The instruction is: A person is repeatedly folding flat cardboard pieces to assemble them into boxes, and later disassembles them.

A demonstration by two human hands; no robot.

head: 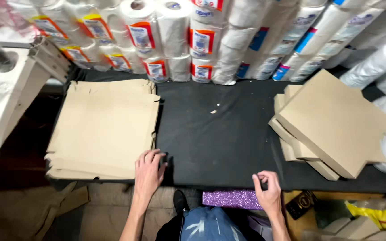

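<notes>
Flat tan cardboard sheets (103,127) form one stack under the left hand (148,172), whose spread fingers press its near corner. Right hand (268,192), empty, fingers curled, rests on the black table edge (220,134); a second stack of folded cardboard boxes (331,122) lies beyond it.

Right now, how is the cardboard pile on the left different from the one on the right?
The left pile is flat sheets lying square to the table edge; the right pile is folded boxes, turned at an angle. The left hand touches the left pile; the right hand touches neither. Both are plain brown cardboard.
</notes>
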